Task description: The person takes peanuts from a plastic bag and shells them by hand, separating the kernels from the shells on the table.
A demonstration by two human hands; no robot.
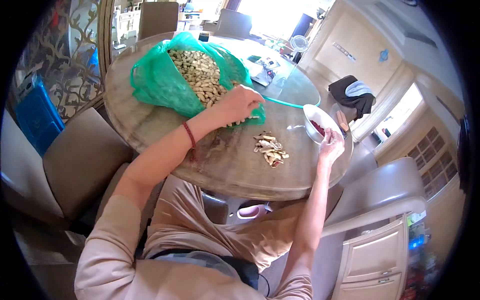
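Observation:
A green plastic bag (165, 82) lies wide open on the round table, full of unshelled peanuts (200, 75). Over the bag's near right edge, my left hand (243, 103) has its fingers curled in; anything they hold is hidden. A few peanuts lie on the bag's edge under that wrist. At the near rim of a white bowl (312, 115), the fingers of my right hand (331, 144) are pinched together, and what is in them is too small to tell. Dark red shelled peanuts (317, 128) sit in the bowl. Between my hands is a pile of peanut shells (270, 149).
The round table (230, 172) has a glass turntable (292, 90) with a package (265, 72) on it. Chairs stand at the left (85, 150) and the right (385, 190). Dark clothing (352, 95) hangs beyond the bowl. A pink slipper (251, 212) is on the floor.

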